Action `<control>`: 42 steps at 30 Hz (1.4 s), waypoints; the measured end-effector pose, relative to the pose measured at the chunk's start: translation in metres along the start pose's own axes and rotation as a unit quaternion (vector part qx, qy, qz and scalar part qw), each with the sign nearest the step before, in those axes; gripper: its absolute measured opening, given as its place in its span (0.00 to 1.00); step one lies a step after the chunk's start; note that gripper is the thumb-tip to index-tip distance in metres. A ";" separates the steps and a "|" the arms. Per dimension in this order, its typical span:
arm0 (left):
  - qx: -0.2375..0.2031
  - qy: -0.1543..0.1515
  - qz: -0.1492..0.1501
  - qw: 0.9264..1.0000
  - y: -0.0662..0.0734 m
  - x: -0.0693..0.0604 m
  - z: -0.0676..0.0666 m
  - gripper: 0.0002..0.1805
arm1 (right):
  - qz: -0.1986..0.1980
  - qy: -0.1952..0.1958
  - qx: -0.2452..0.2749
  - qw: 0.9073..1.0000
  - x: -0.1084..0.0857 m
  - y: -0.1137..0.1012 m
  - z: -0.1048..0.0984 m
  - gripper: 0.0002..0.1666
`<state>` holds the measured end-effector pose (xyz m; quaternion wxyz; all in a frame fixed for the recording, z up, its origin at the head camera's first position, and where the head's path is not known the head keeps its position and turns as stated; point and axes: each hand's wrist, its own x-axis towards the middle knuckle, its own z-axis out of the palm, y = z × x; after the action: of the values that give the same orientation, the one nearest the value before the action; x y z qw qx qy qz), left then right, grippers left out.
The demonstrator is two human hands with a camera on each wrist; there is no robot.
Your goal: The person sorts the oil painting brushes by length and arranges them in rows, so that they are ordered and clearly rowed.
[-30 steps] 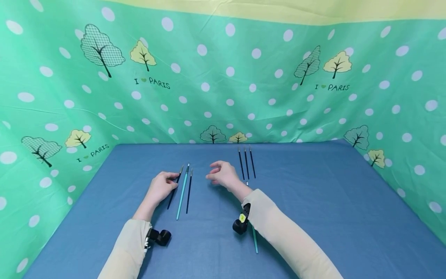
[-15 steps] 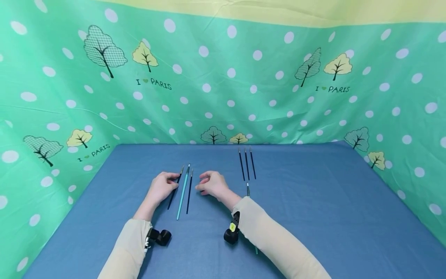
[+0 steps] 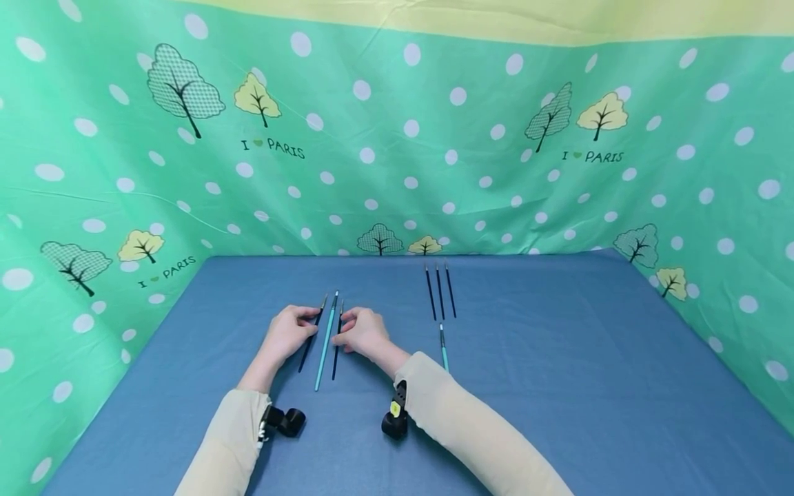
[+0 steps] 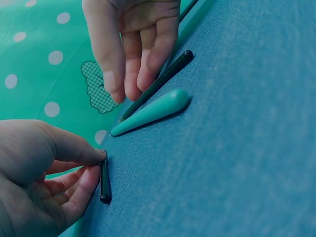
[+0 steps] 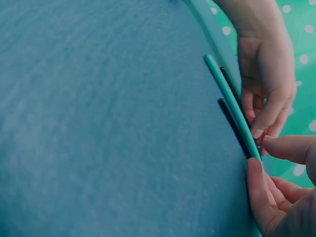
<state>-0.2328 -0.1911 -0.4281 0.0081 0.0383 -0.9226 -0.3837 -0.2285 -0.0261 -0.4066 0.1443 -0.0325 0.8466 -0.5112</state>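
Lying right at the right hand's (image 3: 364, 334) parted thumb and fingers, the right black paintbrush (image 3: 335, 362) runs near-to-far, bristles away from the person – contact there cannot be told. Left hand (image 3: 288, 335) pinches the left black paintbrush (image 3: 307, 351); the teal paintbrush (image 3: 325, 342) sits between, all three apart, converging slightly toward the tips. Far table edge beyond the bristles – wider room on the blue tabletop (image 3: 558, 344) rightward.
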 end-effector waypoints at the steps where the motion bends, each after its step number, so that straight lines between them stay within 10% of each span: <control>1: 0.001 0.000 0.001 1.000 0.000 0.000 0.000 0.21 | -0.001 0.004 -0.014 1.000 0.000 0.000 0.001 0.26; 16: -0.005 -0.002 0.004 1.000 0.002 -0.001 -0.001 0.21 | -0.035 0.034 -0.177 0.983 0.000 -0.004 0.009 0.34; 28: -0.006 -0.001 0.005 1.000 0.004 -0.002 -0.001 0.21 | -0.015 -0.015 -0.182 0.983 -0.004 -0.012 0.000 0.33; 42: -0.003 0.002 0.005 1.000 0.001 -0.002 -0.001 0.21 | 0.030 -0.074 0.072 0.994 0.002 0.004 -0.016 0.27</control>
<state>-0.2304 -0.1908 -0.4272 0.0116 0.0347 -0.9216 -0.3864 -0.2349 -0.0111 -0.4036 0.2239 -0.0347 0.7951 -0.5625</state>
